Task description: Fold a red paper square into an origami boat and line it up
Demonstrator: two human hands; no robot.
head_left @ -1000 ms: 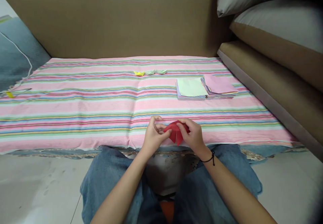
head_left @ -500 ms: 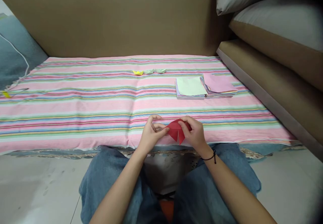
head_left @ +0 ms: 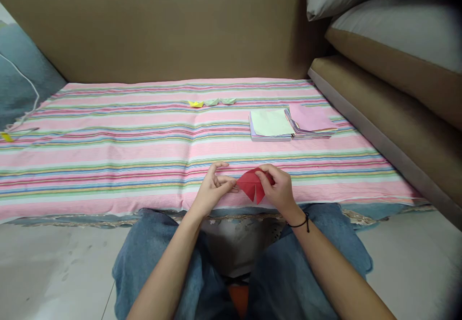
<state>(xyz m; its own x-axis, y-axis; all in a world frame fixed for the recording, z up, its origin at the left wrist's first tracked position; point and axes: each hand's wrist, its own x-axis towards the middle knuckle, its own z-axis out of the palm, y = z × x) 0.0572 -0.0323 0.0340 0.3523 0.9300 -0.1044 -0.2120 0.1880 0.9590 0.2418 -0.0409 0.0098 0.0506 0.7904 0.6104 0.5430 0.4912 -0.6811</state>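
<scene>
A red folded paper [head_left: 248, 183], with two pointed flaps hanging down and a slit between them, is held up just above the near edge of the striped cloth. My right hand [head_left: 277, 187] pinches its right side between thumb and fingers, covering that end. At the paper's left corner is my left hand [head_left: 214, 187], its thumb and a finger closed at the very tip, while the index finger curls free above. Farther back, a yellow folded paper boat [head_left: 196, 104] and two pale green folded paper boats [head_left: 211, 102] stand in a row.
Two stacks of square paper lie right of centre, one topped with pale green [head_left: 271, 122], the other with pink [head_left: 311, 118]. Brown cushions [head_left: 390, 113] are piled at the right. A yellow-handled tool [head_left: 7, 137] rests at the far left of the striped cloth [head_left: 151, 147].
My left hand has shifted slightly left, its thumb sliding out to the paper's corner. My right hand keeps its pinch, and the paper is nearly still. The view has moved slightly.
</scene>
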